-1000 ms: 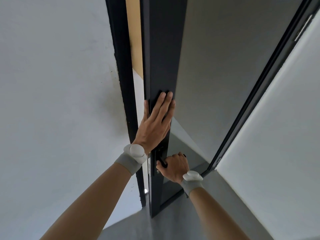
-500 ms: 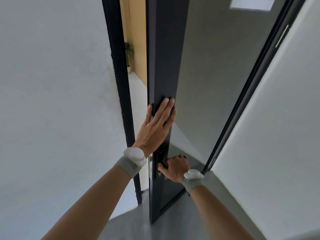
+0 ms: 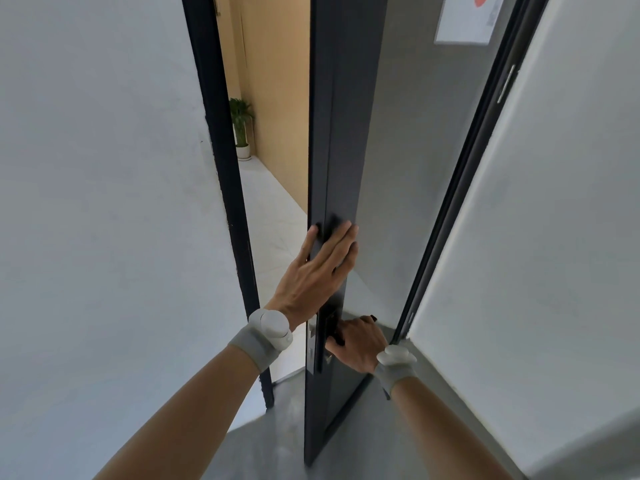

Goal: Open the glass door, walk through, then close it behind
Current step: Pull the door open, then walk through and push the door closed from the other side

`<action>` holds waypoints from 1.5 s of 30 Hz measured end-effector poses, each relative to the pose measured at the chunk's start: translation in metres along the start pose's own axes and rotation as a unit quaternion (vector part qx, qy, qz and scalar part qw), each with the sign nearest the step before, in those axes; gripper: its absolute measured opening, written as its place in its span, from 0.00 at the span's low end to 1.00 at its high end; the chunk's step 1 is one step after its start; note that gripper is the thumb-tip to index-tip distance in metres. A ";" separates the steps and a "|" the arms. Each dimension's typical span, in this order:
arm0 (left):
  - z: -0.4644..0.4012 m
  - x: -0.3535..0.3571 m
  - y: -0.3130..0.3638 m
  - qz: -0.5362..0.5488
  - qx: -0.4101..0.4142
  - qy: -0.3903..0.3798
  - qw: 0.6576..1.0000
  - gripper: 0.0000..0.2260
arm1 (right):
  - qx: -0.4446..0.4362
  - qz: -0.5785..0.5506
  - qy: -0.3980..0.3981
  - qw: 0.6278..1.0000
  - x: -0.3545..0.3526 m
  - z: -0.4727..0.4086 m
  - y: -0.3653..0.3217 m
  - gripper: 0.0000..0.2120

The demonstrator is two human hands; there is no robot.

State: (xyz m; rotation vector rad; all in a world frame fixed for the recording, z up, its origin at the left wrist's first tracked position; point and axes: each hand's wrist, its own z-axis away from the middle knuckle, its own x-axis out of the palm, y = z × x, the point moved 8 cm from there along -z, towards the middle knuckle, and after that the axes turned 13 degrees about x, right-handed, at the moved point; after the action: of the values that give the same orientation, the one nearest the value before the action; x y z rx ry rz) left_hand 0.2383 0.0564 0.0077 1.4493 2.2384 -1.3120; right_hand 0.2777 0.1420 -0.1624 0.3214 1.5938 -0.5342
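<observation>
My left hand point(image 3: 320, 268) lies flat, fingers spread, against the dark edge stile of the glass door point(image 3: 408, 168), thumb wrapped round its free edge. My right hand point(image 3: 360, 342) is clenched around the black handle point(image 3: 330, 327) lower on the same stile. The door stands ajar from its black frame point(image 3: 221, 168), showing a corridor with a potted plant point(image 3: 241, 126) beyond.

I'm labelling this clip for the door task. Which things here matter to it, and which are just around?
Part of the job:
- glass door
- door handle, gripped by the right hand
- left hand, flat on the door edge
- door frame

Just around:
- potted plant
- paper notice
</observation>
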 end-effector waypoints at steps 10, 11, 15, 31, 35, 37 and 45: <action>0.029 -0.029 0.044 0.070 0.061 0.023 0.995 0.25 | 0.020 -0.014 -0.030 0.999 -0.017 0.046 0.038 0.17; 0.035 -0.032 0.045 0.085 0.052 0.030 0.995 0.23 | 0.021 -0.020 -0.033 0.999 -0.019 0.052 0.042 0.17; 0.048 -0.035 0.051 0.141 -0.003 0.035 0.989 0.17 | 0.024 -0.024 -0.045 0.998 -0.025 0.074 0.060 0.17; 0.012 0.074 0.176 0.339 0.107 -0.441 0.824 0.33 | 0.062 -0.078 -0.025 0.995 -0.037 0.139 0.141 0.16; 0.006 0.083 0.221 0.306 0.179 -0.425 0.833 0.33 | 0.078 -0.089 -0.025 0.993 -0.040 0.156 0.162 0.13; 0.001 0.085 0.239 0.307 0.186 -0.392 0.847 0.27 | 0.093 -0.078 -0.036 0.992 -0.037 0.165 0.172 0.14; -0.026 0.085 0.287 0.323 0.195 -0.317 0.870 0.17 | 0.167 -0.086 -0.004 0.982 -0.054 0.206 0.209 0.21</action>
State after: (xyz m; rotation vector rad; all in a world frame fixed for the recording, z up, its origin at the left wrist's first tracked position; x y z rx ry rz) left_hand 0.4329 0.1714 -0.1896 1.3991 0.9884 -1.6904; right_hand 0.5654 0.2182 -0.1458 0.4338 1.5304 -0.9408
